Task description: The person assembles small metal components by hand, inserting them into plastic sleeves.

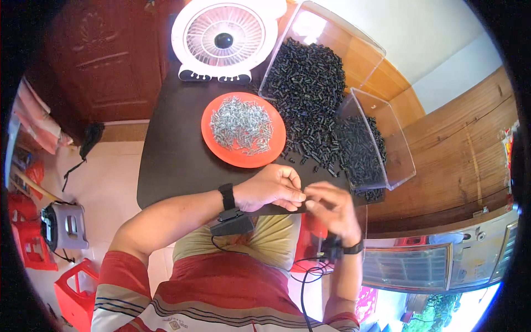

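My left hand is at the near edge of the dark table, its thumb and fingers pinched together on something too small to make out. Close against its fingertips is my right hand, slightly blurred, with thumb and forefinger curled toward the same spot; whatever lies between them is hidden. Just beyond the left hand sits a red plate heaped with small shiny metal pins. To its right spreads a large pile of short black cylindrical pieces, some loose ones lying near my right hand.
A clear plastic bin lies behind the black pile, and a smaller clear box holds more black pieces at right. A white fan stands at the table's back. Red stools are on the floor at left. A cable hangs by my right forearm.
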Action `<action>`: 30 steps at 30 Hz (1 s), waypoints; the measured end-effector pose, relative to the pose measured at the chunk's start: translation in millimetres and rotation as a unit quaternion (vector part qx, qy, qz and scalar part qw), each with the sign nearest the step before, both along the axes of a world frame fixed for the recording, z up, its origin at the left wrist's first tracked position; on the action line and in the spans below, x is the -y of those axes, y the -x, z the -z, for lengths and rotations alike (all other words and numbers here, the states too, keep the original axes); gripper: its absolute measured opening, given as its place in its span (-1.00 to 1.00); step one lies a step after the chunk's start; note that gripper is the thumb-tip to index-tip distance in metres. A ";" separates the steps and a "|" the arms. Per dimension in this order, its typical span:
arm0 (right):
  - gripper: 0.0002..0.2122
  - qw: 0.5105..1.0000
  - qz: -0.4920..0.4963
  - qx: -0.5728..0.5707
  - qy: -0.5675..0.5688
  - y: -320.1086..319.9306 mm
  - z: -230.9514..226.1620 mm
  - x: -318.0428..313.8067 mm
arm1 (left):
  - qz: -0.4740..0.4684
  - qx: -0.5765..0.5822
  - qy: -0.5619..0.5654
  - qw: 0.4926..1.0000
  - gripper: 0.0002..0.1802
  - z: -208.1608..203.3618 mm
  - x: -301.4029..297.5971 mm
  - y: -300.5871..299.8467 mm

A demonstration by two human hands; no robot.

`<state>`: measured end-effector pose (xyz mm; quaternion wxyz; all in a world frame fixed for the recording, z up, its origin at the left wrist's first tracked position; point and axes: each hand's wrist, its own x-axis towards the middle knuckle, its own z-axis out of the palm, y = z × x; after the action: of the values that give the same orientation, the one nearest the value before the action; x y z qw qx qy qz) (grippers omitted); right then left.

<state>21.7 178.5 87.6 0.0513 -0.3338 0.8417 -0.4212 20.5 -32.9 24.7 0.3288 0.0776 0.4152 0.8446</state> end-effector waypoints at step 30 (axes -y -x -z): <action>-0.82 0.939 -0.095 -0.153 -0.291 127.7 15.7 119.6 | 0.052 -0.103 0.045 0.992 -0.83 5.7 0.5 1.3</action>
<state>-106.0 58.9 71.9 0.0572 -0.4434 0.8895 -0.0945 19.2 -33.4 19.0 0.3312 0.1712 0.4801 0.7940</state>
